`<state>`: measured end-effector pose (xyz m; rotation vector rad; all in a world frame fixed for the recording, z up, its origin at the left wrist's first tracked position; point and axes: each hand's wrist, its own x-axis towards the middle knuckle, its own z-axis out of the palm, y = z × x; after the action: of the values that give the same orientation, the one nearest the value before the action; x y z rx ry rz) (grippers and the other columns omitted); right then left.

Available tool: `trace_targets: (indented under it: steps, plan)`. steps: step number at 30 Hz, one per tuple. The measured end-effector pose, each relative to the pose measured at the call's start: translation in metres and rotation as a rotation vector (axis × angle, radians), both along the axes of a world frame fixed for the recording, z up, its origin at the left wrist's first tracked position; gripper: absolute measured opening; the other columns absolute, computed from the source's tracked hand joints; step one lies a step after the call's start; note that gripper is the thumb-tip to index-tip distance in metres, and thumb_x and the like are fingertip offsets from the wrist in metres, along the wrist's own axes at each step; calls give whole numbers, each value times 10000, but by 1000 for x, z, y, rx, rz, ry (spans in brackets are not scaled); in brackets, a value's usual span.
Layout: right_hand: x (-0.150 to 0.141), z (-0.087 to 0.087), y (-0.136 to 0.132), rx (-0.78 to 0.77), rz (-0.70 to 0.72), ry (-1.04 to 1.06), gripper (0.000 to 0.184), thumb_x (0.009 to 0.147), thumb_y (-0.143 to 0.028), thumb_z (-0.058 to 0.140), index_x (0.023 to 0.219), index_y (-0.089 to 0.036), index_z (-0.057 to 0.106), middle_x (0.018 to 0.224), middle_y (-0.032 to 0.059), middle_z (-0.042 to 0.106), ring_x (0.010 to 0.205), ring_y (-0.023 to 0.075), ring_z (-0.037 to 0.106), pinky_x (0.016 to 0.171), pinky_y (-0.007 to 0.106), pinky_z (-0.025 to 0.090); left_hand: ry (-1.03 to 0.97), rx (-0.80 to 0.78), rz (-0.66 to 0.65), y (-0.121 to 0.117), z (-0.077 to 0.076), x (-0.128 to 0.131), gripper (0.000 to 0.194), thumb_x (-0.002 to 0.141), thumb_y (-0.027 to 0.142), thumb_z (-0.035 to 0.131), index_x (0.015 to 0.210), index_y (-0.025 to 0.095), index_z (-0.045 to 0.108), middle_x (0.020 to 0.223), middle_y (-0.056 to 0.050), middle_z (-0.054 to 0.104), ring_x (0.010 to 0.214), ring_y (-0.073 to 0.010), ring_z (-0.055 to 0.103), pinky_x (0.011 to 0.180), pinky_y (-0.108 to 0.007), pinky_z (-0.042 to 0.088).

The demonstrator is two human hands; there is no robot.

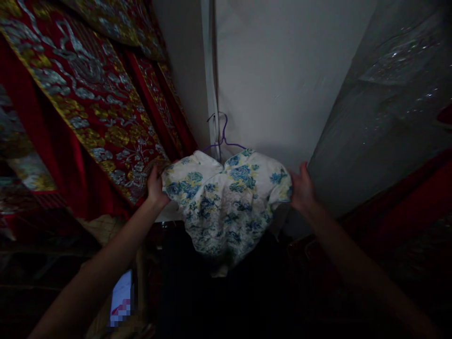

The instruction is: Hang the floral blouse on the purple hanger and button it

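Note:
A white blouse (229,202) with blue and yellow flowers hangs from a purple clothes hanger (226,136) in the middle of the view. At its left sleeve edge is my left hand (156,188), closed on the fabric. My right hand (302,189) grips the other sleeve, with the thumb pointing up. Between the two hands the blouse is spread sideways, its lower part gathered and wrinkled. The hanger's hook is up by a pale vertical strip; whether it is hooked on there I cannot tell.
Red embroidered cloth (116,136) with gold and silver patterns fills the left side. Behind the blouse stands a pale wall (275,70). Shiny clear plastic (384,89) covers the right. A lit phone (121,296) lies at lower left. The bottom is very dark.

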<state>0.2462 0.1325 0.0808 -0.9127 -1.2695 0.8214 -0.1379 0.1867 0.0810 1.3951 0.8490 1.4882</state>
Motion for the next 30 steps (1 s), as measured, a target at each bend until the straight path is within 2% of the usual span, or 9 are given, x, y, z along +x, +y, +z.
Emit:
trace_targets:
  steps: [5, 11, 15, 17, 20, 23, 25, 27, 30]
  plan:
    - [12, 25, 1, -190, 31, 122, 396, 724, -556, 772, 936, -231, 690, 826, 63, 752, 777, 290, 748, 647, 401, 615, -211, -86, 3, 2, 33, 2, 778, 899, 774, 297, 1197, 145, 643, 1128, -174, 713, 1169, -359, 640, 967, -518, 530]
    - [8, 46, -36, -149, -37, 287, 348, 879, -547, 594, 1120, -301, 643, 951, 72, 754, 884, 297, 743, 681, 411, 626, 57, 301, 340, -20, 82, 8, 547, 873, 650, 591, 1194, 211, 643, 1311, -107, 634, 1266, -276, 573, 1044, -382, 478]
    - [-28, 23, -84, -32, -33, 50, 449, 862, -632, 623, 1167, -303, 639, 959, 60, 736, 812, 254, 719, 642, 363, 601, 187, 82, -26, -60, 85, 42, 590, 949, 647, 425, 1023, 136, 711, 1061, -136, 728, 997, -279, 689, 852, -385, 548]
    - [-51, 13, -104, -16, 161, -184, 452, 865, -624, 636, 1157, -281, 674, 957, 60, 729, 790, 226, 697, 654, 341, 589, 102, -150, -231, -74, 82, 62, 559, 980, 590, 392, 973, 126, 705, 963, -136, 741, 860, -255, 706, 753, -372, 557]
    - [-76, 5, -119, 47, 564, -431, 562, 876, -586, 650, 1315, -236, 622, 1130, 90, 705, 968, 235, 684, 828, 362, 584, -120, -390, -324, -84, 74, 79, 235, 964, 345, 533, 910, 148, 648, 836, -71, 719, 715, -168, 687, 659, -285, 552]
    - [-84, -3, -112, 147, 835, -583, 734, 851, -558, 704, 1467, -221, 489, 1379, 124, 597, 1264, 270, 576, 1060, 408, 481, -152, -503, -442, -91, 66, 74, 145, 888, 219, 634, 780, 159, 557, 596, 45, 540, 413, -48, 461, 451, -162, 426]
    - [-81, -12, -97, 234, 728, -631, 642, 921, -502, 638, 1484, -248, 461, 1445, 119, 543, 1344, 261, 511, 1127, 428, 413, 9, -559, -583, -98, 66, 63, 239, 871, 295, 671, 728, 164, 531, 514, 91, 378, 333, -16, 242, 348, -137, 272]
    - [-75, -20, -75, 358, 386, -611, 537, 966, -421, 584, 1465, -258, 470, 1447, 120, 531, 1356, 253, 486, 1153, 453, 373, 263, -571, -637, -107, 74, 51, 281, 865, 400, 682, 753, 162, 585, 511, 94, 320, 346, -19, 189, 330, -139, 188]
    - [-61, -27, -37, 451, -63, -520, 529, 907, -400, 650, 1391, -220, 536, 1430, 141, 533, 1346, 283, 470, 1147, 485, 361, 602, -426, -483, -115, 95, 35, 307, 845, 462, 699, 811, 157, 689, 541, 57, 368, 405, -45, 294, 361, -151, 208]
